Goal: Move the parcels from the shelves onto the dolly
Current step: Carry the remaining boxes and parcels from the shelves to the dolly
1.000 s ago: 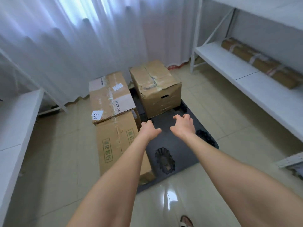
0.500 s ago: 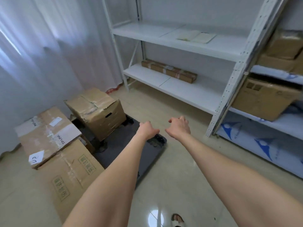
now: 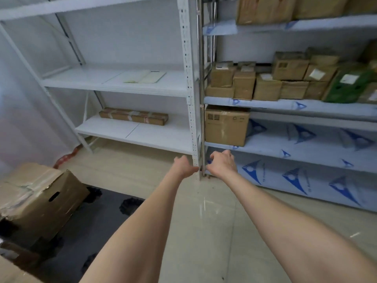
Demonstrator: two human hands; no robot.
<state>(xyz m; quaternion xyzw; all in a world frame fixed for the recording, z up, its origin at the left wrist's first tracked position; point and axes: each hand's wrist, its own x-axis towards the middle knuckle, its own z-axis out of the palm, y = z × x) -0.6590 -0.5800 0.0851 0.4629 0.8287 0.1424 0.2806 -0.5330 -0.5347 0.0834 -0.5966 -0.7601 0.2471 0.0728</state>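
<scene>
- Both my arms reach toward the shelving. My left hand [image 3: 184, 166] and right hand [image 3: 221, 163] hover low before the white upright post [image 3: 190, 99] where two racks meet. The fingers are loosely curled and grip nothing.
- Down at my left, the black flat dolly [image 3: 106, 221] sits on the pale tiled floor [image 3: 204, 231]. It carries one battered brown cardboard box with a hand slot [image 3: 40, 199]. Another cardboard edge [image 3: 10, 270] shows at the bottom corner; I cannot tell whether it rests on the dolly.
- On the shelves, a long flat brown taped parcel [image 3: 133, 116] lies on the lower white shelf [image 3: 142, 135]. A squarish brown carton [image 3: 225, 125] stands on the blue-printed, film-wrapped shelf [image 3: 306, 148], just above my right hand.
- One level up sits a crowded row of small brown boxes [image 3: 265, 84] beside a green package [image 3: 348, 84], with larger cartons [image 3: 265, 9] on the top level.
- By my reading, the job is in its early part: much of the dolly's deck is bare and most parcels are unmoved. The squarish carton looks like the nearest candidate.
</scene>
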